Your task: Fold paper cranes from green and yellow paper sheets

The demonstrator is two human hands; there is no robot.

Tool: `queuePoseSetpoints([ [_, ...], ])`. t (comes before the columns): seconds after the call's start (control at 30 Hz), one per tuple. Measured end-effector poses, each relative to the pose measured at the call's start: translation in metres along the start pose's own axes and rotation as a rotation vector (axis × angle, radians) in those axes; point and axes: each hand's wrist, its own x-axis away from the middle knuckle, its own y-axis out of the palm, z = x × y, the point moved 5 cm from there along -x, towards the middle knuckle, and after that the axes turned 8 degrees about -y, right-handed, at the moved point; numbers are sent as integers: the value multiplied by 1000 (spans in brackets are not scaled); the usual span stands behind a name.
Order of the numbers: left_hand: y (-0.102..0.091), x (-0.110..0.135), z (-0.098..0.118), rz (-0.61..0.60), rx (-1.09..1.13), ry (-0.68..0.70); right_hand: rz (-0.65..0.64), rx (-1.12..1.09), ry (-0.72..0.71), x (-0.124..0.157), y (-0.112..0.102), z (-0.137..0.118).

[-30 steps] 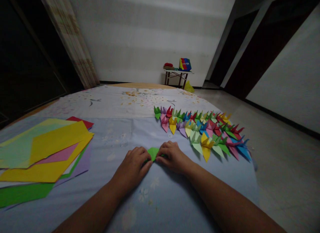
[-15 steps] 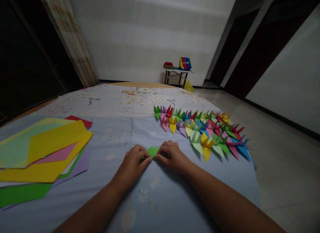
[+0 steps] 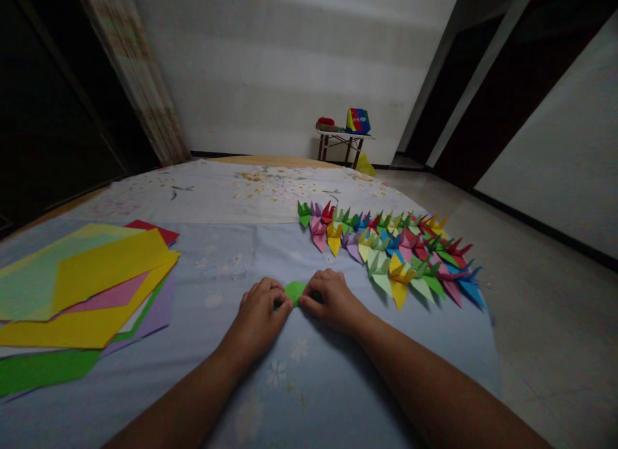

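A small piece of folded green paper [image 3: 295, 293] is held low over the blue cloth between my two hands. My left hand [image 3: 264, 304] pinches its left side with thumb and fingers. On the right side, my right hand [image 3: 332, 298] grips it the same way. Only the middle of the paper shows; its ends are hidden behind my fingers. To the right of my hands stand several rows of folded paper cranes [image 3: 399, 278] in many colours, the nearest a little way past my right hand.
Loose coloured paper sheets [image 3: 120, 262] lie overlapping at the left. A flowered tablecloth [image 3: 217, 391] covers the round table, whose wooden edge [image 3: 275, 160] shows at the back. Beyond it, a small side table [image 3: 338, 136] against the wall carries a colourful box [image 3: 358, 121].
Both hands stay in nearly the same place, pinching the green paper, with only slight finger movement. The view has tipped very slightly.
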Motion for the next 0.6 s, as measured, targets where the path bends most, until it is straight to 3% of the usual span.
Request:
queuePoseSetpoints([
  [0.47,1,-1,-2,67,-47,-37,-11,37,32,-1,1,-1],
  [0.6,-1,-1,0,65,-47,-31,38,31,37,0,0,1],
])
